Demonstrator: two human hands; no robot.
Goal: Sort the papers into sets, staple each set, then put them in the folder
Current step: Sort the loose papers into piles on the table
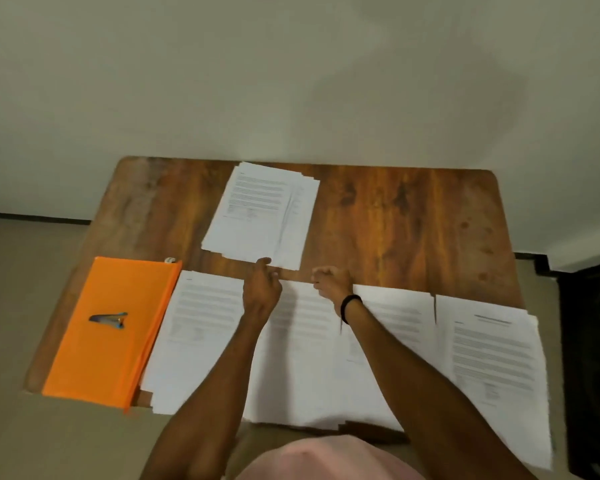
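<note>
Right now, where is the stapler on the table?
In the head view, the stapler lies on top of the orange folder at the left end of the table, left of the nearest paper pile.

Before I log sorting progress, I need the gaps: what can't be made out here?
Head view only:
- Print on far stack: too small, blurred.
- Middle sheets: partly covered by both forearms.
- Left hand at that stack: grip blurred.
- Right hand: curled, contents unseen.

Left end of brown wooden desk [395,220]: small metal stapler [109,320] on rectangular orange plastic folder [84,358]. Right of folder, row of white paper stacks [492,358]; behind row, separate paper stack [260,213].
</note>
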